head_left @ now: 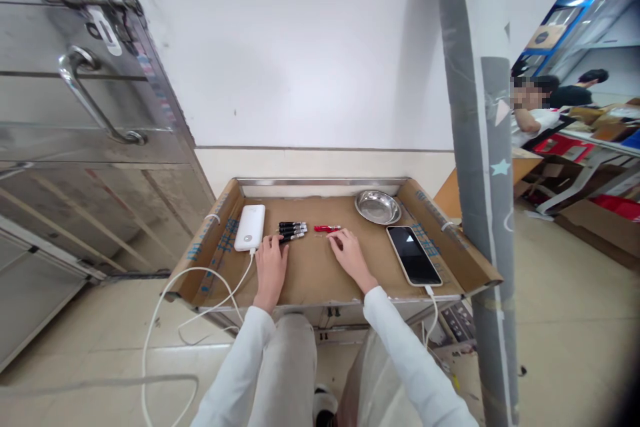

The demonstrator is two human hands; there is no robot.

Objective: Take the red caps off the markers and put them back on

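The left hand (271, 268) rests palm down, fingers loosely bent, its fingertips at the near end of a row of black pen-like sticks (292, 228) with pale ends; whether it pinches the closest one cannot be told. Just beyond the fingertips of the right hand (348, 255) lie red pen-like sticks (327, 228), right of the black row and between the two hands' reach. That hand's thumb and index finger come close together near some tiny clear bits, too small to make out, so I cannot tell whether they grasp anything. Ahead and left of the left hand lies a white power bank (251, 227), its white cable (246, 275) running down just beside that hand. Farther out and right of the right hand sits a shallow steel bowl (376, 205); nearer, on the same side, lies a smartphone (414, 255). Brown cardboard (315, 280) lies beneath both hands.
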